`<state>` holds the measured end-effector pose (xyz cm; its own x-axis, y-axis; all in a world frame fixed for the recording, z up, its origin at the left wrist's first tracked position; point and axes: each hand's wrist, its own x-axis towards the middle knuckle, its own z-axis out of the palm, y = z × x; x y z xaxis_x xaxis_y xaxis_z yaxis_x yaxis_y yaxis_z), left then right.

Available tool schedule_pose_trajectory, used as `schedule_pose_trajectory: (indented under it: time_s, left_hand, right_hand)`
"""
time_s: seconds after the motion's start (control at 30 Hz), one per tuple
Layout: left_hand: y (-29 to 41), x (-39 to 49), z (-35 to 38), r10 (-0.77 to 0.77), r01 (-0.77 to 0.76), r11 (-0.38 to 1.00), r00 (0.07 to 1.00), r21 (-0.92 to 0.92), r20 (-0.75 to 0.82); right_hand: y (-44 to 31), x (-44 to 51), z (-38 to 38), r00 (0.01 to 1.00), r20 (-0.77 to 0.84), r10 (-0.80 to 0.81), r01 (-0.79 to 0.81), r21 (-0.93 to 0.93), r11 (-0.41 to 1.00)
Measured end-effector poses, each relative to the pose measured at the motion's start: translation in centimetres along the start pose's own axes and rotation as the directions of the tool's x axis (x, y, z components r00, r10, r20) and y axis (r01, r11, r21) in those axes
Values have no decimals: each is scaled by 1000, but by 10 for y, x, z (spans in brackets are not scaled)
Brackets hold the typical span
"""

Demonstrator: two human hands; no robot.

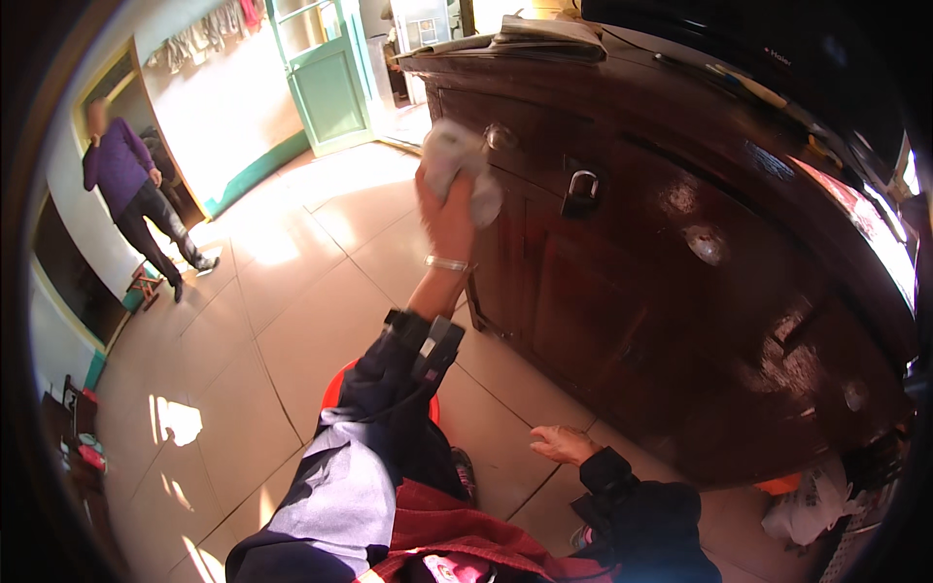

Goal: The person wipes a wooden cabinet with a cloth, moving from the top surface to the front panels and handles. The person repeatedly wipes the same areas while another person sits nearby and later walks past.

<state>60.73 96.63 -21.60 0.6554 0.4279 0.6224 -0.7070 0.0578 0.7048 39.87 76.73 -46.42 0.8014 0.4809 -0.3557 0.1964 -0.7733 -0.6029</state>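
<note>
A pale cloth [461,164] is bunched in my left hand [448,218], which is raised at the left end of a dark red-brown wooden cabinet [583,291]. The cloth is near the cabinet's upper front and a round knob [500,137]; whether it touches the wood I cannot tell. A metal padlock [581,194] hangs on the cabinet front, right of the cloth. Lower down, my right hand [565,443] is held over the tiled floor with nothing in it, its fingers loosely extended and partly together.
Newspapers [550,38] lie on the cabinet top beside a black Haier appliance [773,55]. A red bucket or basin [335,386] is partly hidden behind my left arm. A person [124,160] stands at the far left by a small wooden stool [144,286]. A white plastic bag [809,506] sits lower right.
</note>
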Motion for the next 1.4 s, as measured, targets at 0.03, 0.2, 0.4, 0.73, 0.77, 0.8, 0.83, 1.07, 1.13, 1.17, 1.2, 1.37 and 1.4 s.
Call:
schedule_pose_trajectory:
  time_s: [0.03,0.2,0.4,0.73,0.77,0.8,0.83,1.07,1.13,1.17,1.2,1.37,1.4]
  left_hand:
    - [13,8,21,95,-95,995,995,-27,22]
    - [57,18,112,401,-467,851,874,243,275]
    - [64,-18,150,605,-703,672,703,235,373]
    - [-2,53,94,683,-808,576,560,125,470]
    - [-10,59,90,675,-787,601,595,141,436]
    - [-18,66,86,667,-764,627,628,153,401]
    - [-27,72,82,653,-735,659,665,161,364]
    - [-71,157,42,92,-77,940,995,333,-29]
    - [-79,182,27,225,-227,900,973,373,48]
    - [-83,192,21,224,-239,890,971,389,85]
    - [-87,199,18,155,-168,915,986,366,65]
    - [-86,242,9,128,-135,552,989,823,76]
    - [-83,247,9,160,-141,526,985,839,66]
  right_hand:
    - [5,2,-4,1000,16,20,-19,-67,998]
    - [23,11,-10,1000,18,6,-4,-148,989]
    - [28,-3,-19,998,3,-65,65,-144,987]
    - [46,-14,-15,999,6,-36,36,-85,996]
    - [46,-14,-16,1000,27,-16,18,-111,994]
    - [44,-13,-18,1000,26,-11,15,-131,991]
    - [43,-13,-19,999,40,5,1,-142,990]
    - [37,-11,-32,999,52,3,5,-144,990]
    - [41,-11,-34,998,65,-5,13,-118,993]
    - [44,-12,-35,998,63,6,1,-110,994]
    - [47,-11,-35,998,61,17,-11,-100,995]
    - [60,-9,-33,990,90,104,-95,-102,990]
    - [62,-10,-34,992,75,104,-94,-125,988]
